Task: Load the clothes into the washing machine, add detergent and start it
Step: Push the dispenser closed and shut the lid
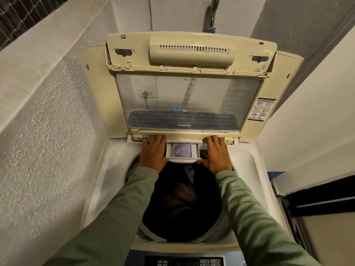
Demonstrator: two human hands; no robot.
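Note:
A top-loading washing machine (247,169) stands below me with its lid (184,104) folded upright. Dark clothes (180,200) lie in the drum. At the drum's far rim a white detergent drawer (169,151) is pulled out, with purple powder (182,150) in its compartment. My left hand (153,152) lies flat against the drawer's left side, thumb on its front edge. My right hand (217,153) lies flat against the right side in the same way. Green sleeves cover both arms.
The control panel (184,261) with buttons is at the near edge. Rough white walls (48,131) close in on the left and right. A tap (211,18) hangs above the lid. A dark door frame (317,204) is at the right.

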